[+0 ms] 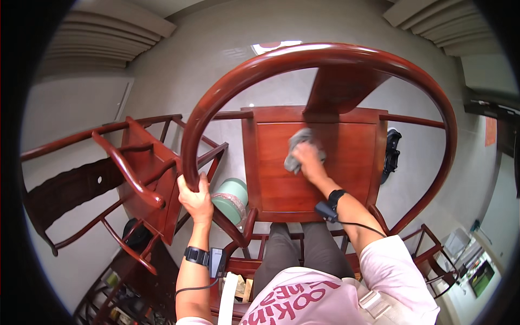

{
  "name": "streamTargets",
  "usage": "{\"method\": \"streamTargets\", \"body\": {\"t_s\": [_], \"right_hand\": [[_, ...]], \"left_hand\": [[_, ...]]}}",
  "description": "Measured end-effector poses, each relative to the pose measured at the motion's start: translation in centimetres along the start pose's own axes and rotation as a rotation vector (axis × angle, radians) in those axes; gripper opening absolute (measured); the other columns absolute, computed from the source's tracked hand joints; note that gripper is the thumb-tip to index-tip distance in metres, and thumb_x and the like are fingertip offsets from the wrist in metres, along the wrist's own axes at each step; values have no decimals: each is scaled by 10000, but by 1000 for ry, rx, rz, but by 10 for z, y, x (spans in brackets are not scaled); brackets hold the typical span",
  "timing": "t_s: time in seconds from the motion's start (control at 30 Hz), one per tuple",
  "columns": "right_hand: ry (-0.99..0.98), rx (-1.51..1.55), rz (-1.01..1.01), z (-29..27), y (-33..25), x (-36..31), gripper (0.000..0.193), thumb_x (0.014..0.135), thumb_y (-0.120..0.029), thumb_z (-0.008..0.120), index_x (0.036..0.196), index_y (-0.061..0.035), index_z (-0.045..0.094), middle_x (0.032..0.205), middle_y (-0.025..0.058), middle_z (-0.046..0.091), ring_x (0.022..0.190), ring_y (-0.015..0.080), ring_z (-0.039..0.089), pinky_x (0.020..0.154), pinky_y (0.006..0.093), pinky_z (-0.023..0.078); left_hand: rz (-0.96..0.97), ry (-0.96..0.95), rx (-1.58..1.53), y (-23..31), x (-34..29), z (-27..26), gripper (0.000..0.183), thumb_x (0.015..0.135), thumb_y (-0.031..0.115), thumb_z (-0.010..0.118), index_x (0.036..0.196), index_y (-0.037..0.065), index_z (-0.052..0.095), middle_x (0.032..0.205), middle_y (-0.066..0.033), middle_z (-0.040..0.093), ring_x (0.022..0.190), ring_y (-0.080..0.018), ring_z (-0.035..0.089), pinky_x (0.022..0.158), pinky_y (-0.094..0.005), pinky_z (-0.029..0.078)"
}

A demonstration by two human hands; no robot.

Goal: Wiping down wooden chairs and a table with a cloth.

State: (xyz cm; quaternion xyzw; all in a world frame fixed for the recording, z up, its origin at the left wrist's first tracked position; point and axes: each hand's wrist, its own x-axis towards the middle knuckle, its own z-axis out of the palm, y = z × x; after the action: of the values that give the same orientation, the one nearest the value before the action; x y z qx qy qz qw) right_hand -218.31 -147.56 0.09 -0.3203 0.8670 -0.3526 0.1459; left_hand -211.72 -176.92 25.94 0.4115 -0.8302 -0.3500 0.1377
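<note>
A reddish-brown wooden armchair (325, 192) with a rounded, glossy top rail stands in front of me. My left hand (195, 199) is closed around the left end of that curved rail (190, 135). Over the flat wooden seat, my right hand (307, 160) presses down a crumpled grey cloth (299, 146), left of the seat's middle. The fingers are slightly blurred and partly hidden by the cloth. A broad back splat (344, 86) rises from the far side of the seat.
Another wooden chair (146, 189) is at the left, tilted in view. A pale green round bin (232, 194) stands between the chairs. Dark shoes (391, 154) lie on the floor at the right. Curtains (103, 32) hang at the far left. A cluttered white table (471, 265) is at the lower right.
</note>
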Motion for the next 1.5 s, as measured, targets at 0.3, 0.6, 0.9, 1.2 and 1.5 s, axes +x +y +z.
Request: {"method": "streamTargets", "body": {"t_s": [0.3,0.6,0.9,1.2,1.5], "right_hand": [[79,22,75,20,-81,133,502,696,-7,633,1175,-133,552,1355,155,442,1297,374,345,1056,534,277],[-292,292,96,12,-87,7,354,622,-7,581,966,-82,624,1091,104,591,962,321,532,881,399,433],[827,-248,-190,-271,-206,126,403,682,55,584,1061,-81,578,1201,142,543,1159,343,466,996,427,362],[423,-170,-382,-164,-293,188,476,572,161,574,973,-95,591,1203,70,576,1188,298,454,1017,411,372],[73,520,56,-44,-322,36,474,618,24,557,1083,-67,560,1212,195,532,1189,380,472,1001,408,383]], "left_hand": [[-8,-21,-6,-8,-1,-6,348,818,253,708,978,-8,543,772,-125,630,683,-256,616,670,-353,481],[137,-28,-8,-13,0,0,407,838,355,679,995,10,531,720,-81,614,635,-192,608,627,-325,482],[113,-81,-180,-16,1,-8,417,845,353,656,1066,26,522,892,-207,637,839,-389,625,722,-428,488],[165,-49,-401,-24,4,-15,353,939,202,425,1232,6,434,1077,-187,561,1000,-317,564,865,-384,449],[122,46,-681,-42,6,-7,441,931,215,403,1313,-1,369,1259,-190,444,1146,-293,482,977,-398,371]]}}
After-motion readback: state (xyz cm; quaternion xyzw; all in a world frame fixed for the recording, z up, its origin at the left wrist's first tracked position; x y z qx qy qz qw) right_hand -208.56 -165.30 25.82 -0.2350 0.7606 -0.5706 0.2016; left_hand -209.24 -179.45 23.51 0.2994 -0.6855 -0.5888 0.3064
